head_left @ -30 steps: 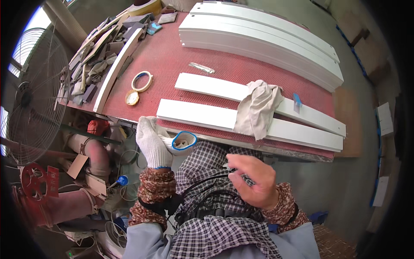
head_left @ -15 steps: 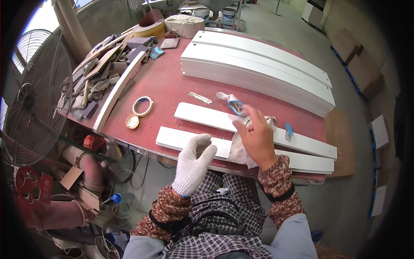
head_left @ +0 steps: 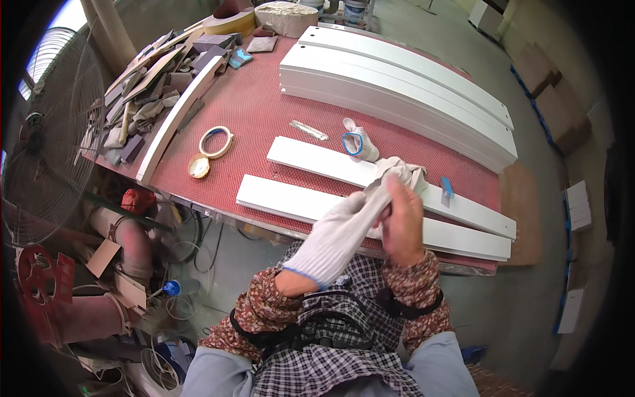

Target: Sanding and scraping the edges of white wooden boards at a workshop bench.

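My left hand (head_left: 338, 231) wears a white knit glove with a blue cuff, its fingers stretched out toward my right hand. My bare right hand (head_left: 403, 221) is closed on the finger end of that glove. Just behind them a crumpled off-white cloth (head_left: 411, 173) lies over the farther of two white boards (head_left: 311, 161). The nearer board (head_left: 284, 202) runs under my hands along the table's front edge. Another white glove (head_left: 359, 142), its blue-edged opening toward me, rests beyond the farther board. A small blue-handled tool (head_left: 447, 187) lies on that board to the right.
A stack of white boards (head_left: 397, 99) fills the back right of the red table (head_left: 254, 122). Tape rolls (head_left: 216, 141) sit at left, near a long strip (head_left: 178, 122) and piled sanding blocks and scraps (head_left: 149, 92). A large fan (head_left: 49, 132) stands at far left.
My hands have come together: the left moved right and the right closed on the left glove's fingers. The loose glove now sits more upright, its opening showing.
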Motion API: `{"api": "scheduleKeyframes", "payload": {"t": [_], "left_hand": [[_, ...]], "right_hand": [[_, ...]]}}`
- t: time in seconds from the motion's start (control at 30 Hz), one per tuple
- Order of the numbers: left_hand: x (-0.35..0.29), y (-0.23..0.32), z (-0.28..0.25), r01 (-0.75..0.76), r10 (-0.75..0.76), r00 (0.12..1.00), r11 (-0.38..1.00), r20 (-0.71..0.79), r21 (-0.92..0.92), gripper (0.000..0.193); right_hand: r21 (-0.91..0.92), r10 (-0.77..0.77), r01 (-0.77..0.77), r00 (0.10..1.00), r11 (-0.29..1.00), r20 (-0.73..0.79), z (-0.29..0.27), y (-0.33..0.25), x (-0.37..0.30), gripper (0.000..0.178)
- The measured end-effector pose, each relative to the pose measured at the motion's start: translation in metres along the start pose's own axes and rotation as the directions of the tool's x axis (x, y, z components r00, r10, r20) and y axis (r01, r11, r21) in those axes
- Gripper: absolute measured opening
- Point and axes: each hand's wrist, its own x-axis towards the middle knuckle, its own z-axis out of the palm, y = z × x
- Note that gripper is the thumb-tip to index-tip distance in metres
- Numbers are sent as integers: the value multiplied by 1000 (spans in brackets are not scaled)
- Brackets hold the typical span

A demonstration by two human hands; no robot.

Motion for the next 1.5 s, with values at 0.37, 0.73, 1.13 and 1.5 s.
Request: {"api": "scheduleKeyframes", "payload": {"t": [0.37, 0.73, 1.13, 1.5], "left_hand": [[-86, -35, -27, -194, 107, 977, 800, 183, 568, 31], [-46, -161, -29, -125, -221, 947, 421, 235, 899, 40], [-57, -146, -38, 381, -336, 904, 914, 263, -141, 57], [-61, -166, -50, 306, -301, 919, 952, 253, 21, 57]], "right_hand": [[-78, -333, 335, 828, 939, -452, -160, -48, 107, 34], [-767, -119, 190, 982, 613, 148, -80, 11, -71, 20], [-682, -28, 133, 986, 719, 163, -65, 119, -127, 38], [-829, -187, 259, 964, 495, 189, -53, 136, -121, 31]]}}
